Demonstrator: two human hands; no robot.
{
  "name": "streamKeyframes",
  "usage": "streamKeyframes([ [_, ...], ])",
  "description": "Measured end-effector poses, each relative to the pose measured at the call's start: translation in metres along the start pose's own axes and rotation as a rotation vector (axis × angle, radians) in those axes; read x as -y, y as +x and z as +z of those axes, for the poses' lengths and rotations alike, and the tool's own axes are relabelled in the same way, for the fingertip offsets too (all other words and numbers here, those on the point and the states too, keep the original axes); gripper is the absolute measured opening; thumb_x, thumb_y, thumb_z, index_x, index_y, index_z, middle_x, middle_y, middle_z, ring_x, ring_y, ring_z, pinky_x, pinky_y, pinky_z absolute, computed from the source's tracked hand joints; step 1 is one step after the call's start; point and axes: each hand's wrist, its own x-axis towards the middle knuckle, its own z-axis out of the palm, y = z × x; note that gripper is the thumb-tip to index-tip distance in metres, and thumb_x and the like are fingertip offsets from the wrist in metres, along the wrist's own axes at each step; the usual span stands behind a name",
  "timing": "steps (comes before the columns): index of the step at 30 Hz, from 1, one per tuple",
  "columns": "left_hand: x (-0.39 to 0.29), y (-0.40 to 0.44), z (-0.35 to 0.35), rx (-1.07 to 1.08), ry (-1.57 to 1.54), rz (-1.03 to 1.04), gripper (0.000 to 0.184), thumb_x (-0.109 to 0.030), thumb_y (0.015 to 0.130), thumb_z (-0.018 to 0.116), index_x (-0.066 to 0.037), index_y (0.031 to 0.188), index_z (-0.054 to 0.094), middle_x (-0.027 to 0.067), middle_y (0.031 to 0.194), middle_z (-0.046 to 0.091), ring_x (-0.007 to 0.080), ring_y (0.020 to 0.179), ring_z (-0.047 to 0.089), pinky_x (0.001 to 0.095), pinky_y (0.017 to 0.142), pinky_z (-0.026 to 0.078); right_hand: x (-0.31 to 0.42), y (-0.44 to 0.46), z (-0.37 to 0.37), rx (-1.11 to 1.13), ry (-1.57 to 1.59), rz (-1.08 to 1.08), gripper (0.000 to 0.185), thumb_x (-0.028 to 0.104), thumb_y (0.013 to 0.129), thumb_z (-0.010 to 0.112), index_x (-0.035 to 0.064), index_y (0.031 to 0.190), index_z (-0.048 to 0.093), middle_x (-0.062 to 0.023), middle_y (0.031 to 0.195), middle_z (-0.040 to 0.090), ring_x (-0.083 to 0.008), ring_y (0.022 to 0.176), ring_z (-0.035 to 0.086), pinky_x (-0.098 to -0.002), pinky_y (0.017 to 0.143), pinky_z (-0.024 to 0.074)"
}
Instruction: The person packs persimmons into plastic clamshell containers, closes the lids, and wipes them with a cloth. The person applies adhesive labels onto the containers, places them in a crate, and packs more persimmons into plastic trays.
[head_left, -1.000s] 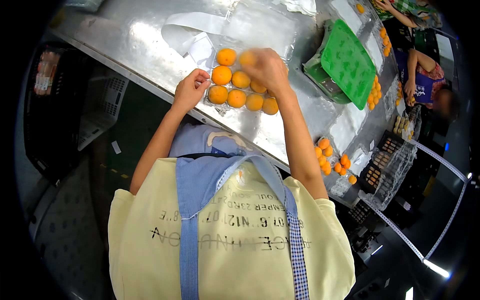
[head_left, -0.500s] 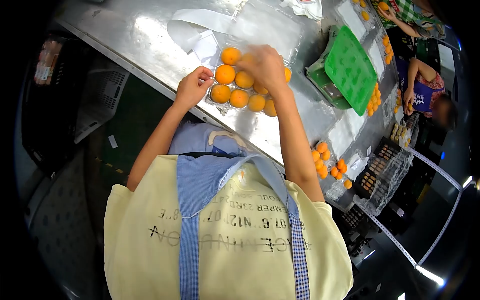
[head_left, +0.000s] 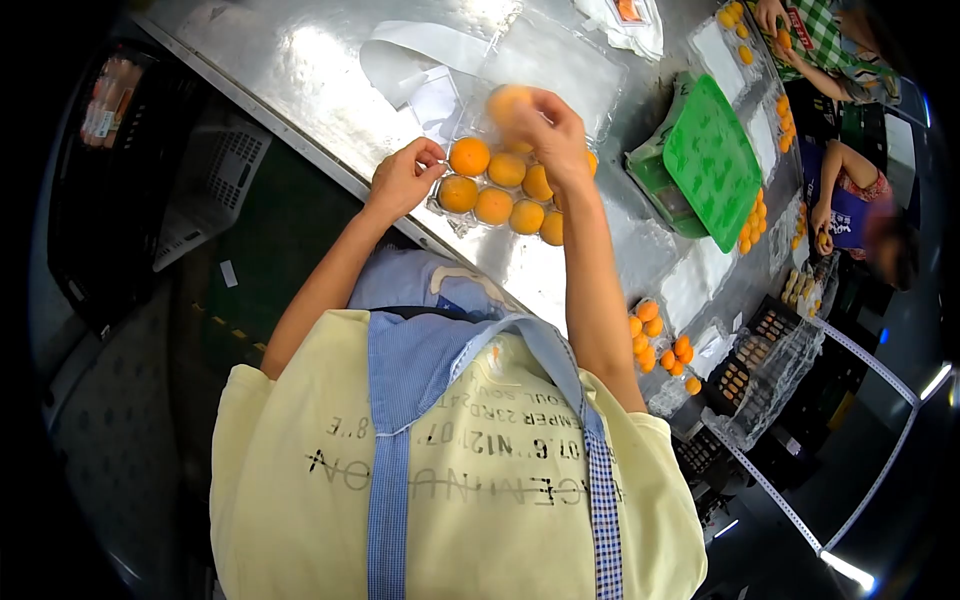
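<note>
Round orange fruit [head_left: 507, 104], blurred, at far side of clear plastic tray [head_left: 477, 127], matching fruits [head_left: 493, 205] in rows inside

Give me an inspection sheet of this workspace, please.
Surface: shiny grey metal table.
Job's things: round orange fruits in rows in a clear plastic tray.
Clutter: green rectangular plastic tray; flat white strip.
Grips: right grip holding a blurred orange fruit raised; left grip at the clear tray's edge, contact unclear.
Cables: nothing seen.
Surroundings: co-worker in purple apron; another in green check.
</note>
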Motion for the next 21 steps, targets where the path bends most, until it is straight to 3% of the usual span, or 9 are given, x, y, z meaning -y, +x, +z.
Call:
streamKeyframes([
  [2, -0.005, -0.001, -0.002, -0.002, 0.022, -0.007, 0.018, -0.01, 0.085, 0.068, -0.005, 0.101, 0.062, 0.0027, 0.084, 0.065, 0.0072, 0.061, 0.054, 0.0234, 0.059, 0.046, 0.008, -0.013, -0.007, 0.056, 0.347, 0.038, 0.038, 0.016, 0.095, 0.059, -0.0032, 0.128, 0.053, -0.0107, 0.115, 0.06, -0.0212, 0.103, 0.063, -0.0352, 0.087, 0.0574],
  [5, -0.004, -0.001, -0.001, 0.006, 0.014, -0.009, 0.017, -0.009, 0.085, 0.068, -0.005, 0.101, 0.062, 0.0026, 0.084, 0.064, 0.0068, 0.061, 0.054, 0.0233, 0.059, 0.046, 0.009, -0.028, -0.014, 0.089, 0.456, -0.02, 0.04, 0.014, 0.095, 0.057, -0.0022, 0.131, 0.051, -0.0106, 0.118, 0.06, -0.0217, 0.104, 0.062, -0.039, 0.089, 0.0566],
  [8, -0.001, 0.0, 0.0, 0.015, -0.007, -0.003, 0.017, -0.009, 0.086, 0.068, -0.004, 0.101, 0.061, 0.002, 0.084, 0.064, 0.0061, 0.061, 0.053, 0.0225, 0.059, 0.046, 0.01, -0.04, -0.014, 0.113, 0.58, -0.054, 0.042, 0.011, 0.094, 0.058, -0.0015, 0.133, 0.051, -0.011, 0.122, 0.058, -0.022, 0.108, 0.061, -0.037, 0.094, 0.0532],
  [14, 0.007, 0.003, 0.001, 0.018, -0.034, 0.008, 0.016, -0.009, 0.087, 0.067, -0.004, 0.101, 0.061, 0.0013, 0.085, 0.063, 0.0049, 0.06, 0.052, 0.0207, 0.058, 0.045, 0.008, -0.055, -0.009, 0.078, 0.276, -0.237, 0.053, -0.002, 0.083, 0.07, -0.0014, 0.132, 0.051, -0.0106, 0.129, 0.054, -0.0206, 0.115, 0.056, -0.0332, 0.098, 0.0466],
  [21, 0.008, 0.003, 0.002, 0.021, -0.037, 0.0, 0.016, -0.008, 0.087, 0.068, -0.004, 0.101, 0.061, 0.0013, 0.085, 0.063, 0.0048, 0.06, 0.053, 0.0204, 0.058, 0.045, 0.003, -0.058, -0.006, 0.091, 0.307, -0.342, 0.058, -0.006, 0.076, 0.076, -0.001, 0.129, 0.052, -0.0116, 0.133, 0.052, -0.0213, 0.12, 0.054, -0.0352, 0.102, 0.0439],
])
